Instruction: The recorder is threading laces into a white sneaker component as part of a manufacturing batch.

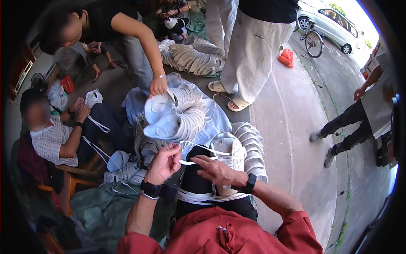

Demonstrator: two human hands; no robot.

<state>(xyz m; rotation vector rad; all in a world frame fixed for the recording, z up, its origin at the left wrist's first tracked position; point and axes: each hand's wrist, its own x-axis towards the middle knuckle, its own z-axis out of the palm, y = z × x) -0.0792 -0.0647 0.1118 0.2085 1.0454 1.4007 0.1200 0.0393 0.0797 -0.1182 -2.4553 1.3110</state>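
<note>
A white shoe upper [226, 144] lies on my lap, with white laces threaded and hanging about it. Just left of it my left hand [164, 165] is closed in a pinch on a white shoelace [186, 162]. My right hand [222, 171] is beside the upper, its fingers pressed together and pointing left, and the same lace passes at its fingertips; its thumb is mostly hidden. A bundle of white laces [192, 197] lies across my thighs below the hands. Close by on the right stands a curved stack of nested light shoe uppers [250, 146].
Ahead, a co-worker's hand [158, 85] touches a large stack of uppers [186, 112] on a blue cloth [218, 116]. Another person sits at left with an upper [94, 98]. A standing person's legs [256, 51] are ahead; a green sheet [101, 211] is at lower left.
</note>
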